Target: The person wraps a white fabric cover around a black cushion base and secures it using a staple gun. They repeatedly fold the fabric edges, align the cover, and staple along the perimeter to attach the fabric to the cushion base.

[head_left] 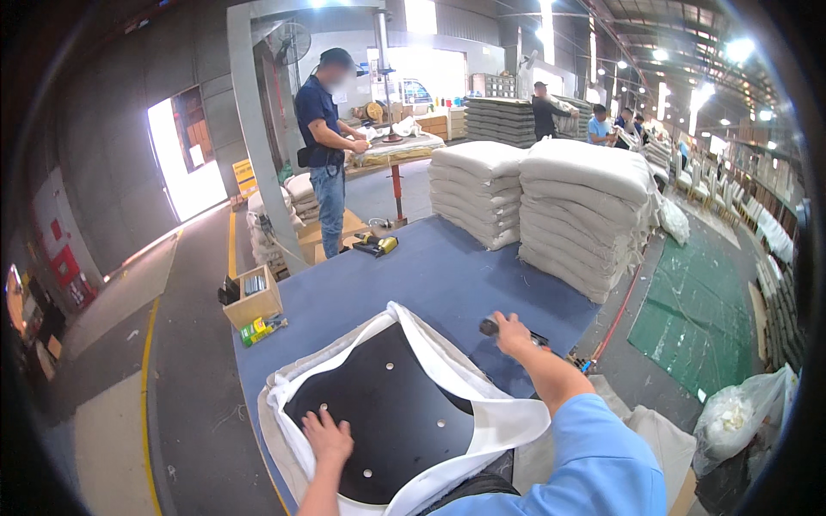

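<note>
- Box (252, 303): at 9 o'clock of the board, off the table edge.
- Left hand (328, 436): flat, fingers spread, pressing the black board (387, 404) at table (447, 267) front, 6 o'clock.
- Cover (482, 404): white fabric wrapped around the board rim; best kept taut.
- Right hand (513, 334): clenched on a tool (489, 326) at 2 o'clock.
- Cushions (585, 206): stacked at 1 o'clock.

A large factory hall with grey walls (103, 129), concrete floor (189, 361), bright ceiling lights (740, 47) and a sunlit doorway (185, 168).
</note>
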`<move>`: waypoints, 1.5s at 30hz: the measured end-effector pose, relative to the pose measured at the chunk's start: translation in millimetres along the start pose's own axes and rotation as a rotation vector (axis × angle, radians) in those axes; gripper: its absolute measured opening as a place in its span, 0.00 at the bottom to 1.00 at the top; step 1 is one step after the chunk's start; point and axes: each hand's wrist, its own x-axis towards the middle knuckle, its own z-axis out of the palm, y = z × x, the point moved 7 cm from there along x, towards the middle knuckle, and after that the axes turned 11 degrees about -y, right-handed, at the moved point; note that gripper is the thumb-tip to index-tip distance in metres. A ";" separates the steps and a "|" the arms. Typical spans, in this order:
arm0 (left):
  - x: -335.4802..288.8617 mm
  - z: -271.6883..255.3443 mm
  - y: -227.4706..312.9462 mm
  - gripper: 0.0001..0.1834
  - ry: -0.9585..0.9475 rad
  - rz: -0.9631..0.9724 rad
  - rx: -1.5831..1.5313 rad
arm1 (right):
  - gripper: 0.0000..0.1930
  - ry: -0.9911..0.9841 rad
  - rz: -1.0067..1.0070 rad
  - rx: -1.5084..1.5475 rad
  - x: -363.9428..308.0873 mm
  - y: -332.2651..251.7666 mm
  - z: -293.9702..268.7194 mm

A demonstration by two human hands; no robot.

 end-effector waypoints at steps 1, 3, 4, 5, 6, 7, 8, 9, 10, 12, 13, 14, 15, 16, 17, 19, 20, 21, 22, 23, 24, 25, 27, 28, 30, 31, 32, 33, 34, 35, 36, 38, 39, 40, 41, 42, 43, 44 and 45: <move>-16.2 15.3 19.4 0.41 0.020 0.042 0.018 | 0.40 0.036 0.060 -0.002 -5.2 29.3 14.9; -45.9 30.2 55.1 0.37 0.131 0.138 0.013 | 0.44 0.124 0.172 -0.081 -22.4 71.8 50.1; -52.7 26.1 42.8 0.35 0.132 0.079 0.029 | 0.47 -0.040 0.159 -0.012 -13.5 44.8 71.5; -53.3 26.6 47.5 0.34 0.126 0.092 0.001 | 0.47 0.019 0.190 -0.014 -17.7 53.7 69.1; -53.7 23.3 41.8 0.33 0.129 0.069 -0.005 | 0.46 -0.056 0.178 0.036 -17.5 42.9 73.8; -53.8 23.1 43.5 0.33 0.143 0.074 0.002 | 0.44 -0.050 0.175 0.047 -19.3 44.6 67.2; -52.9 19.6 43.4 0.33 0.174 0.089 -0.005 | 0.42 -0.041 0.162 0.068 -18.9 40.2 58.6; -52.9 20.5 41.0 0.33 0.157 0.070 -0.010 | 0.38 -0.038 0.148 0.010 -21.2 36.4 51.3; -57.2 25.6 36.7 0.33 0.122 0.050 -0.019 | 0.37 -0.014 0.101 0.076 -25.3 42.1 46.7; -54.2 29.2 40.7 0.33 0.144 0.098 -0.055 | 0.34 0.031 -0.001 0.211 -33.9 53.7 37.8; -53.1 29.5 40.7 0.32 0.158 0.118 -0.070 | 0.29 0.024 -0.032 0.233 -37.2 59.1 35.5; -53.3 32.2 36.3 0.32 0.117 0.121 -0.099 | 0.27 -0.108 -0.067 0.242 -42.3 62.4 50.3; -51.0 31.3 29.4 0.32 0.079 0.121 -0.126 | 0.26 -0.241 -0.105 0.251 -50.3 64.9 66.4; -49.5 28.1 21.7 0.32 0.045 0.120 -0.156 | 0.25 -0.371 -0.147 0.257 -59.1 67.4 80.7; -48.8 16.9 9.2 0.30 0.057 0.163 -0.307 | 0.24 -0.415 -0.198 0.199 -70.5 71.7 93.7; -59.8 -15.2 -18.8 0.24 0.320 0.283 -0.616 | 0.24 -0.463 -0.181 0.265 -97.3 108.2 119.3; -66.4 -24.2 -32.7 0.23 0.405 0.245 -0.532 | 0.25 -0.457 -0.100 0.385 -112.4 143.1 124.2; -81.2 -52.1 -53.3 0.16 0.693 0.265 -0.300 | 0.26 -0.458 -0.066 0.517 -116.9 149.8 132.2; -88.2 -56.6 -82.7 0.26 0.612 0.155 -0.213 | 0.25 -0.459 -0.022 0.632 -125.5 154.5 146.3; -100.7 -59.5 -109.2 0.35 0.535 0.040 -0.116 | 0.25 -0.466 0.017 0.752 -135.3 155.4 161.8; -116.2 -55.6 -131.0 0.37 0.500 -0.111 -0.033 | 0.25 -0.474 0.042 0.874 -141.4 149.5 175.0; -136.0 -51.6 -152.1 0.39 0.467 -0.260 0.065 | 0.23 -0.559 0.092 1.019 -144.5 133.5 191.5; -153.5 -6.9 -180.6 0.45 0.177 -0.443 -0.075 | 0.21 -0.525 0.026 1.466 -150.5 123.3 208.2; -157.3 12.4 -186.7 0.45 0.086 -0.518 -0.140 | 0.20 -0.497 -0.011 1.686 -151.3 118.6 216.7; -147.0 30.7 -184.4 0.45 0.038 -0.533 -0.229 | 0.20 -0.449 -0.039 1.908 -147.1 106.9 232.1; -136.8 36.4 -179.2 0.45 0.028 -0.513 -0.259 | 0.20 -0.430 -0.050 2.020 -148.3 108.2 241.1; -133.6 33.8 -180.0 0.45 0.041 -0.522 -0.267 | 0.21 -0.450 -0.068 2.146 -146.6 94.9 248.5; -132.7 29.4 -182.2 0.45 0.050 -0.527 -0.267 | 0.22 -0.430 -0.017 2.213 -148.7 85.0 259.7; -126.0 28.7 -180.2 0.45 0.055 -0.524 -0.277 | 0.22 -0.429 -0.022 2.203 -146.9 85.3 259.1; -124.3 29.6 -178.4 0.45 0.053 -0.522 -0.288 | 0.22 -0.429 -0.028 2.194 -145.9 84.7 259.2; -122.1 29.3 -177.3 0.45 0.054 -0.524 -0.300 | 0.22 -0.429 -0.033 2.184 -145.2 83.5 259.6; -112.8 31.0 -171.1 0.45 0.048 -0.512 -0.316 | 0.22 -0.414 -0.038 2.160 -148.8 89.7 257.4; -110.2 31.2 -169.5 0.45 0.041 -0.508 -0.321 | 0.22 -0.405 -0.039 2.147 -150.2 93.6 255.3; -106.9 29.7 -165.7 0.45 0.043 -0.508 -0.326 | 0.22 -0.417 -0.009 2.151 -152.0 94.8 252.6; -106.9 25.3 -167.1 0.46 0.053 -0.511 -0.324 | 0.21 -0.443 0.011 2.159 -153.1 89.9 250.4; -107.3 21.4 -168.5 0.46 0.064 -0.519 -0.322 | 0.20 -0.469 0.033 2.167 -155.0 84.1 249.1; -108.1 20.5 -169.4 0.46 0.063 -0.520 -0.323 | 0.20 -0.468 0.049 2.175 -159.1 82.8 249.0; -107.4 18.6 -170.8 0.46 0.066 -0.523 -0.323 | 0.19 -0.470 0.066 2.183 -163.3 80.4 250.0; -108.4 17.0 -173.0 0.46 0.065 -0.527 -0.324 | 0.19 -0.476 0.083 2.190 -167.0 78.1 251.2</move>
